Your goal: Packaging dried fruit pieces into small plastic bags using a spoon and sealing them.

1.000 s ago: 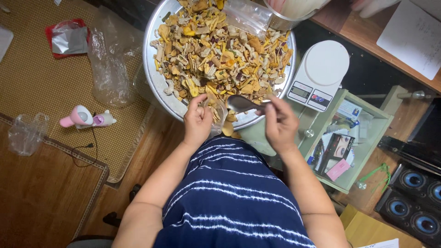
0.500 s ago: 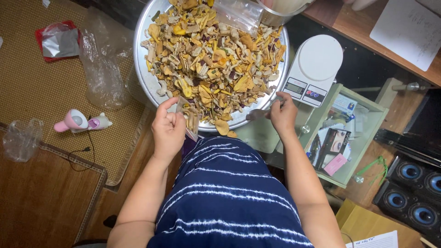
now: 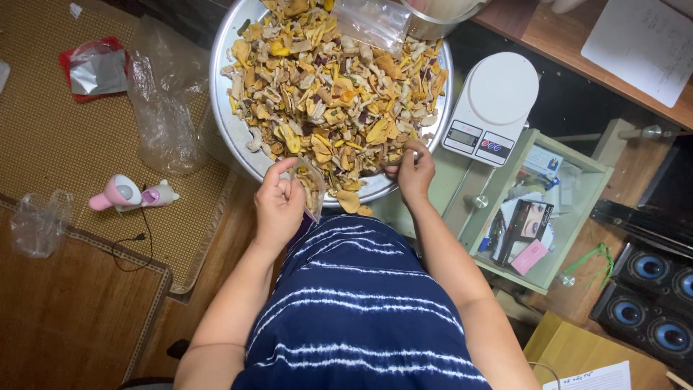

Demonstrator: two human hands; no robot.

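Two hands (image 3: 280, 206), one scale (image 3: 491, 108), one tray (image 3: 224, 108)

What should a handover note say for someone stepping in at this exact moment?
Left hand: holds a small clear bag open at the tray's near rim.
Right hand: fingers in the mixed dried chips, picking some up.
Round metal tray is heaped full; the kitchen scale beside it is bare.
Done: bag holds a few chips.
Left: more filling; nothing is on the scale yet.

The metal tray (image 3: 229, 123) and steel pot (image 3: 433, 18) are cut off above.
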